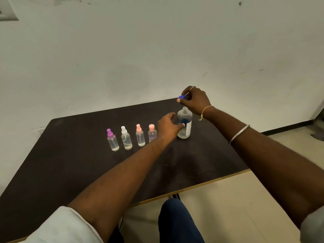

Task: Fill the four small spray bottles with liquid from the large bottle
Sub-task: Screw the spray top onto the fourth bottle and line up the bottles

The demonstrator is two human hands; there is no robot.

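Opening the large bottle (184, 125) is your step in hand: your left hand (169, 126) wraps its body on the table (70, 163), and your right hand (195, 99) fingers pinch the blue cap (181, 97) just above its bare neck. Next, set the cap aside and uncap a spray bottle; all four stand capped in a row at nine o'clock, starting with the purple-topped bottle (113, 140).

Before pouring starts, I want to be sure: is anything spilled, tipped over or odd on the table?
Nothing stands out. The four small spray bottles stand upright in a row, capped. The large bottle is upright and open; the right hand holds its blue cap.
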